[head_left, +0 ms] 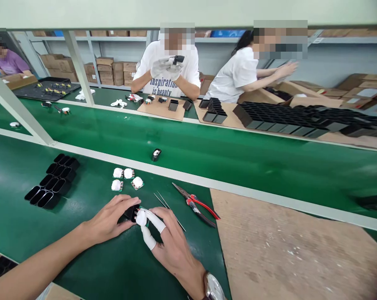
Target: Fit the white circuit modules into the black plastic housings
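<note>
On the near bench [97, 266], a white-topped board [141, 218] is pinched in the right hand [172, 239], finger cots [156, 221] on, right by the mouth of a black case [131, 213]. Left hand [115, 217] grips that, probably steadying it, arms angled inward. Pliers [193, 199] lie right, likely for easy reach.

1. The left hand [108, 221] is bare, and so is the left forearm [58, 255] as far as the picture's lower left edge.
2. The right hand [174, 246] wears two white finger cots, smooth and close-fitting: an index-finger cot [156, 221] and a thumb cot [148, 238].
3. The right wrist carries a wristwatch [213, 287] with a rounded silver-toned case, a pale dial and a dark brown strap; the dial's markings are too small to read.
</note>
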`<state>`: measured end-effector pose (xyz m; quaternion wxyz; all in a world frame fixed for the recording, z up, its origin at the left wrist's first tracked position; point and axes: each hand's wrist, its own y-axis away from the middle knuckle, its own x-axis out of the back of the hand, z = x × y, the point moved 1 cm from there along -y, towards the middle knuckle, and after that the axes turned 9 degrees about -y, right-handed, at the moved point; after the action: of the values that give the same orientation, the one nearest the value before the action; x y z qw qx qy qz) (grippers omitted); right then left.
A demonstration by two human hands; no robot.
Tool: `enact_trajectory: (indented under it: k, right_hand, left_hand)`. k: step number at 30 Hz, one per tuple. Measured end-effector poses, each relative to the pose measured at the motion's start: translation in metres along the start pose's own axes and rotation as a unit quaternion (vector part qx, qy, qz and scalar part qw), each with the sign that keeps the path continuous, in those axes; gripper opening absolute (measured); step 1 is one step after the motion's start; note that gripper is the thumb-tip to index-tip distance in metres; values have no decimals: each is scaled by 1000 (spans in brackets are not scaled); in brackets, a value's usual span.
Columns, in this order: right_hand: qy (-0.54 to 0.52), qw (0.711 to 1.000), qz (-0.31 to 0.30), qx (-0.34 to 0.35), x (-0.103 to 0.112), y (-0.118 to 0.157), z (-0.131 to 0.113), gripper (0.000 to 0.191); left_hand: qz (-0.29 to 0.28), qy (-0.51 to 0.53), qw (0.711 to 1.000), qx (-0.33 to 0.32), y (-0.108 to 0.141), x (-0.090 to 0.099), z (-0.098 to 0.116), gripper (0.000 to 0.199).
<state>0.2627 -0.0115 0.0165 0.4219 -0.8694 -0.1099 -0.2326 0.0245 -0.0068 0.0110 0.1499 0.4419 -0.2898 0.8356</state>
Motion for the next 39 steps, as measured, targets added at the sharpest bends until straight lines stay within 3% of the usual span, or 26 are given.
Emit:
enact_trajectory:
  k: [16,25,32,39]
  right_hand:
    - [30,998,-56,-13,-2,0,-3,47]
    - [40,998,-43,2,4,-4,-9,42]
    - [3,999,-41,26,6,-3,-5,18]
    - [-34,997,-71,-11,-1,-2,-5,15]
  left_hand:
    - [-24,18,999,-11,2,-3,5,73]
    - [-26,67,997,1,1,-3,5,73]
    - [-34,101,994,17,3,-4,5,67]
    - [-25,134,989,50,3,-5,9,57]
